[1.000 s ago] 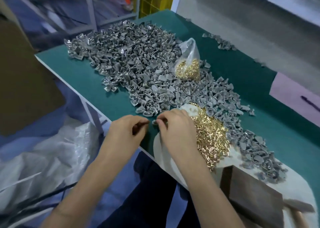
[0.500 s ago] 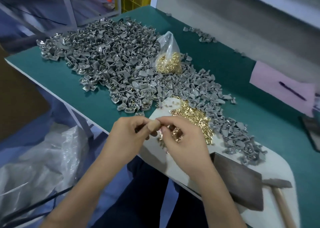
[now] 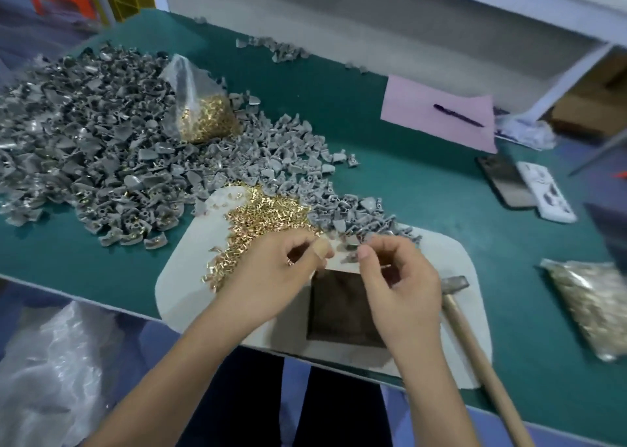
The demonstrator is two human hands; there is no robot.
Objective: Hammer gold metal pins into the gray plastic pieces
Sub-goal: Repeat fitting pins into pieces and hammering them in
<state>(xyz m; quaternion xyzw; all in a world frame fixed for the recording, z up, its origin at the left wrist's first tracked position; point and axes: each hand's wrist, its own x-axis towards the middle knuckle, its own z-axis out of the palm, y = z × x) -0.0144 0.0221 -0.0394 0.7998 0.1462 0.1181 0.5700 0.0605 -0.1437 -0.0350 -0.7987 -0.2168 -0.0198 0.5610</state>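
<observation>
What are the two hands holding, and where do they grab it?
Left hand seems to pinch small gold metal pins in its curled fingers. Right hand: fingers curled, contents too blurred to tell.

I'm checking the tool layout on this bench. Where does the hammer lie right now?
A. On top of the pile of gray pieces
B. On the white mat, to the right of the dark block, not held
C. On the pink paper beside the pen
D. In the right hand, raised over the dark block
B: the hammer lies on the white mat just right of the dark block, and neither hand touches it.
</observation>
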